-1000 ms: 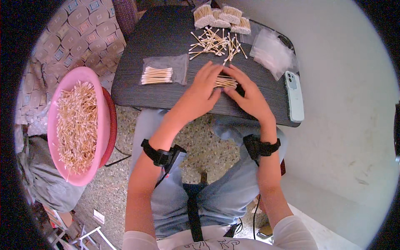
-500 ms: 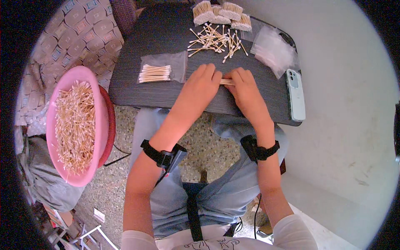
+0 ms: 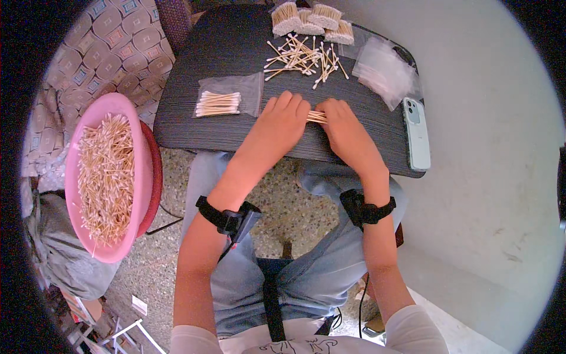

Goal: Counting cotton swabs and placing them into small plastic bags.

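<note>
Between my two hands a small bundle of cotton swabs (image 3: 316, 117) lies sideways, its bare sticks showing in the gap. My left hand (image 3: 284, 121) is closed round the left end and my right hand (image 3: 342, 125) round the right end; both hide the cotton tips. Left of my hands, a clear plastic bag (image 3: 252, 94) lies flat on the dark table, with a neat row of cotton swabs (image 3: 218, 104) on or in it; I cannot tell which. Beyond my hands is a loose heap of cotton swabs (image 3: 298, 56).
Several packed bundles of swabs (image 3: 308, 21) stand at the table's far edge. Stacked clear bags (image 3: 386, 72) and a pale phone (image 3: 417, 134) lie along the right. A pink basin (image 3: 139, 177) full of swabs stands left of the table (image 3: 194, 133). A white wall (image 3: 489, 147) rises on the right.
My hands have shifted very slightly left, and a little more of the sticks shows between them. Both keep hold of the bundle.
</note>
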Demonstrator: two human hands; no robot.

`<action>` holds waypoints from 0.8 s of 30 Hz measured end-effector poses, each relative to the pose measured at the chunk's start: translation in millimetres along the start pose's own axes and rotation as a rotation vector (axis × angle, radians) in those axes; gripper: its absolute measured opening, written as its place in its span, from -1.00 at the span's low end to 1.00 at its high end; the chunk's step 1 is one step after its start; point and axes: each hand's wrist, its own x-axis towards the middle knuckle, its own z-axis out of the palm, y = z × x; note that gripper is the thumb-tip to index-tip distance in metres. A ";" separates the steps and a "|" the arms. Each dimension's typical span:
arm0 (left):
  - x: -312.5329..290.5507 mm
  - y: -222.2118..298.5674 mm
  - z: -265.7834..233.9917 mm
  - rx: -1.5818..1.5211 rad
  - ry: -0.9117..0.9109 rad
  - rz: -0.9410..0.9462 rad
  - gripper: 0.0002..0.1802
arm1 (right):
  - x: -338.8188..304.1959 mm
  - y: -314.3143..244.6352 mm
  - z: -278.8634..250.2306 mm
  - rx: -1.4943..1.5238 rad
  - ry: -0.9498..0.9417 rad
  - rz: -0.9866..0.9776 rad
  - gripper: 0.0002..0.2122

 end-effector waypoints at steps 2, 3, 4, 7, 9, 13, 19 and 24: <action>-1.3 -2.0 -1.0 -0.044 0.008 0.017 -0.78 | -0.5 -2.2 -3.3 0.066 -0.028 0.061 -0.86; -2.0 -3.3 -0.3 -0.051 0.054 0.031 -0.79 | -0.2 -2.7 -4.9 0.121 -0.030 0.078 -0.86; -2.4 -4.9 1.4 -0.058 0.099 0.044 -0.80 | 0.1 -2.9 -6.6 0.176 -0.032 0.095 -0.85; -1.7 -3.8 -8.6 -0.169 -0.058 -0.029 -0.70 | 1.5 -7.7 -18.1 0.440 -0.064 0.122 -0.83; -0.2 -2.4 -14.9 -0.242 -0.179 -0.070 -0.64 | 0.9 -4.7 -19.0 0.550 -0.037 0.138 -0.81; -1.4 -4.6 -12.2 -0.518 -0.128 -0.107 -0.62 | 3.8 2.2 -11.9 0.658 0.032 0.261 -0.79; -1.2 -3.3 -11.3 -0.776 -0.034 -0.144 -0.60 | 5.1 8.4 -3.1 0.929 -0.024 0.419 -0.73; -0.7 0.7 -14.2 -0.848 0.045 -0.169 -0.63 | 6.5 8.6 -1.9 1.018 -0.063 0.461 -0.72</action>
